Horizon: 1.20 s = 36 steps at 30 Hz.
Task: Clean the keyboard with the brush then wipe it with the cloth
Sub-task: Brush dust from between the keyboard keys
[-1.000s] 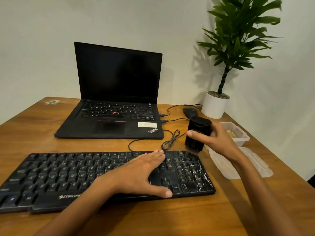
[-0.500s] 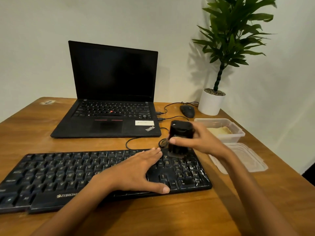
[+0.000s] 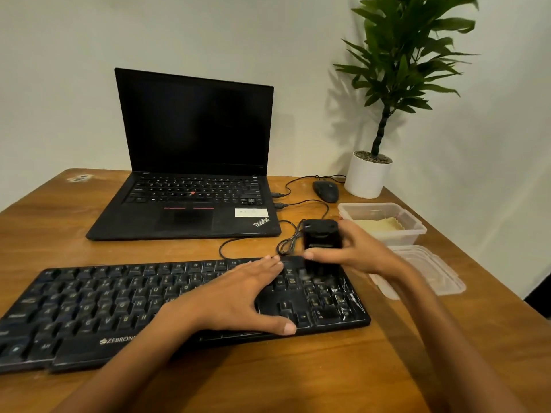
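A person works at a wooden table (image 3: 268, 377) with two bare hands over one black keyboard (image 3: 89, 302), which lies along the near edge. The left hand (image 3: 238, 296) rests flat on the keys right of centre, fingers straight and together, thumb spread toward the front edge, holding nothing. The right hand (image 3: 360, 254) grasps one chunky black brush (image 3: 321, 238), thumb across its near face and fingers wrapped behind. The brush stands upright over the top right corner of the keyboard. Its lower end is blurred, so whether it touches the keys cannot be told.

Behind the keyboard sits one open black laptop (image 3: 190, 162), its screen dark. Two cables (image 3: 298, 186) plug into its right side. One runs to a single black mouse (image 3: 326, 190). A loose coil of cable (image 3: 287, 242) lies just beside the brush.

At the far right corner stands one leafy plant (image 3: 399, 64) in a white pot (image 3: 368, 177). In front of it is one clear plastic tub (image 3: 399, 238), open, with one pale yellow cloth (image 3: 378, 224) lying inside. The tub's single lid (image 3: 432, 275) lies flat on the table just in front of the tub, partly behind the right wrist.
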Tool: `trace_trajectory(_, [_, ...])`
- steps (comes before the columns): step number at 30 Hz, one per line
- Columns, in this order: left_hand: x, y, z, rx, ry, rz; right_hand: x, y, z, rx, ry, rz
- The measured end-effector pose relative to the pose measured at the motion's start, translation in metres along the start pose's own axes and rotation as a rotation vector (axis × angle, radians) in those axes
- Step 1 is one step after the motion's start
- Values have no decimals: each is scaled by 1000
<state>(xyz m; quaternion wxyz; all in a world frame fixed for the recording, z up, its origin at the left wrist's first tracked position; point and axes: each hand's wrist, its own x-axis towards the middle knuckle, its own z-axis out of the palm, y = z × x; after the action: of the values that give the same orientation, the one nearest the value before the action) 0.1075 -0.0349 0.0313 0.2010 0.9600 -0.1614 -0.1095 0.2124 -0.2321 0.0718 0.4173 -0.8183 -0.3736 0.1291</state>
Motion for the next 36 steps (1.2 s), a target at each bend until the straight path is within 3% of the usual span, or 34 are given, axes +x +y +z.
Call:
trace_trajectory(3, [2, -2, 0, 1, -1, 3, -9, 7, -27, -32, 68, 69])
trace_trajectory(9, [2, 0, 0, -12, -1, 6, 1, -6, 2, 32, -43, -25])
trace_trajectory(13, [1, 0, -1, 2, -6, 8, 8, 0, -4, 95, 207, -43])
trace_trajectory(17, [1, 0, -1, -1, -16, 8, 8, 2, 2, 113, 101, -36])
trace_trajectory(21, [1, -1, 0, -3, -10, 5, 10, 6, 2, 123, 206, -69])
trace_trajectory(24, [1, -1, 0, -8, 0, 10, 9, 2, 7, 130, 54, -7])
trace_trajectory(28, [1, -1, 0, 10, -3, 9, 14, 0, 5, 72, 201, -43])
trace_trajectory(32, [0, 0, -1, 1, -7, 10, 6, 1, 4, 96, 111, 18])
trace_trajectory(36, [1, 2, -1, 30, -2, 5, 0, 3, -11, -50, 293, 22])
